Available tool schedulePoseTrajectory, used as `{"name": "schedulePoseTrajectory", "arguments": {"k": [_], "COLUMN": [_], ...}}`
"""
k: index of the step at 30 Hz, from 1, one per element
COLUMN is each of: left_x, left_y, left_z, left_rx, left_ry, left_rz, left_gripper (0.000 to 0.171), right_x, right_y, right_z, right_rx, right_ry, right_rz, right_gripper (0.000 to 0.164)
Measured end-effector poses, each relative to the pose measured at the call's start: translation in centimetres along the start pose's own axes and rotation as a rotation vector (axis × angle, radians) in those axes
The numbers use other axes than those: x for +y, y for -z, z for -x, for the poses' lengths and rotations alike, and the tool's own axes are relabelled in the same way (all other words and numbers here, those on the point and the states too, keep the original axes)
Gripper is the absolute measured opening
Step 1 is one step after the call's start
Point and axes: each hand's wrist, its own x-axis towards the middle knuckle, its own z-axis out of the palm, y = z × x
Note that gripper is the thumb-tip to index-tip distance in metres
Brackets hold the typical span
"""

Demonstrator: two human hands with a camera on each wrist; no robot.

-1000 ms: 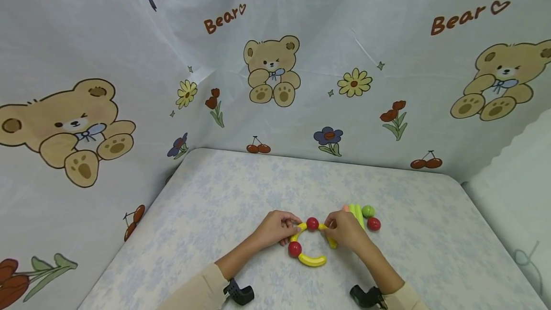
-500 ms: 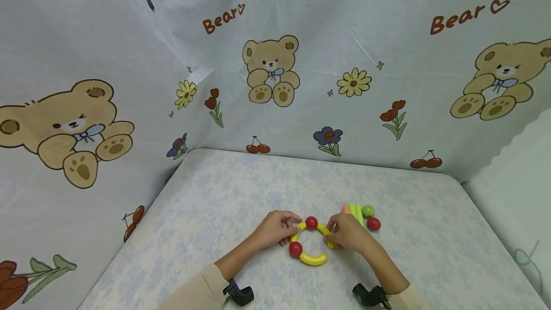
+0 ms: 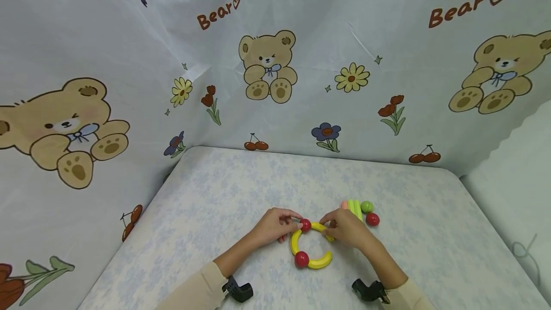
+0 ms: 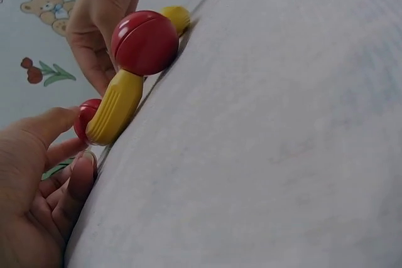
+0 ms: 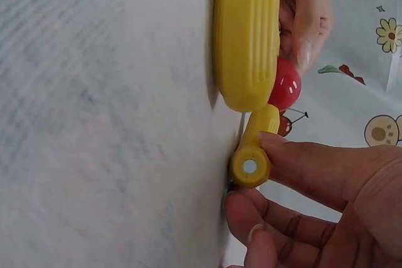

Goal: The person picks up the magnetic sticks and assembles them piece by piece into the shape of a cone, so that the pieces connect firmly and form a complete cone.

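Observation:
An incomplete ring of curved yellow sticks and two red balls lies on the table in the head view. My left hand [image 3: 273, 225] pinches the far red ball [image 3: 305, 225] between thumb and fingers. On the right, my right hand [image 3: 346, 228] grips the right yellow stick [image 3: 318, 226], whose free end shows a silvery disc [image 5: 249, 166] in the right wrist view. The left yellow stick [image 4: 119, 105] joins the far ball to the near red ball [image 4: 146, 42]. From that near ball extends another yellow stick [image 3: 320, 262], its other end free.
Beyond my right hand lie light green sticks [image 3: 355, 207], a pinkish stick [image 3: 344, 204], a green ball [image 3: 367, 206] and a loose red ball [image 3: 372, 219]. A bear-print cloth [image 3: 275, 118] hangs behind the table [image 3: 241, 181].
My left hand has shifted from the left yellow stick to the far red ball. The ring has turned a little, its near ball moving toward me and right. My right hand keeps the right stick.

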Motion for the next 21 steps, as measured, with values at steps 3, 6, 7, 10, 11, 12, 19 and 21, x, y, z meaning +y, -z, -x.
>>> {"name": "schedulePoseTrajectory", "arguments": {"k": [3,6,7,10,11,12,19,21], "left_x": [0.1,0.1,0.0,0.0,-0.1,-0.2,-0.3,0.1], "left_y": [0.0,0.1,0.1,0.1,0.1,0.1,0.3,0.5], "left_z": [0.0,0.0,-0.1,-0.2,-0.2,-0.1,-0.3,-0.8], "left_rx": [-0.017,-0.028,-0.029,-0.036,-0.037,-0.042,-0.062,-0.056], "left_ry": [-0.013,-0.020,-0.023,-0.034,-0.038,-0.037,-0.036,-0.048], "left_rz": [-0.002,-0.007,-0.011,-0.013,-0.012,-0.010,-0.030,-0.058], "left_gripper": [0.023,0.024,0.024,0.024,0.023,0.023,0.021,0.021], "right_x": [0.0,-0.1,-0.2,-0.2,-0.2,-0.2,-0.5,-0.7], "right_y": [-0.1,-0.2,-0.2,-0.2,-0.3,-0.3,-0.2,0.1], "right_z": [-0.1,-0.1,-0.1,-0.2,-0.2,-0.2,0.7,1.2], "right_rx": [-0.005,-0.004,-0.002,0.004,0.006,0.006,0.095,0.130], "right_ry": [0.014,0.014,0.014,0.017,0.014,0.008,-0.039,-0.042], "right_rz": [-0.003,0.000,0.000,0.008,0.012,0.011,0.089,0.122], "right_gripper": [0.020,0.020,0.020,0.020,0.019,0.019,0.017,0.018]}}
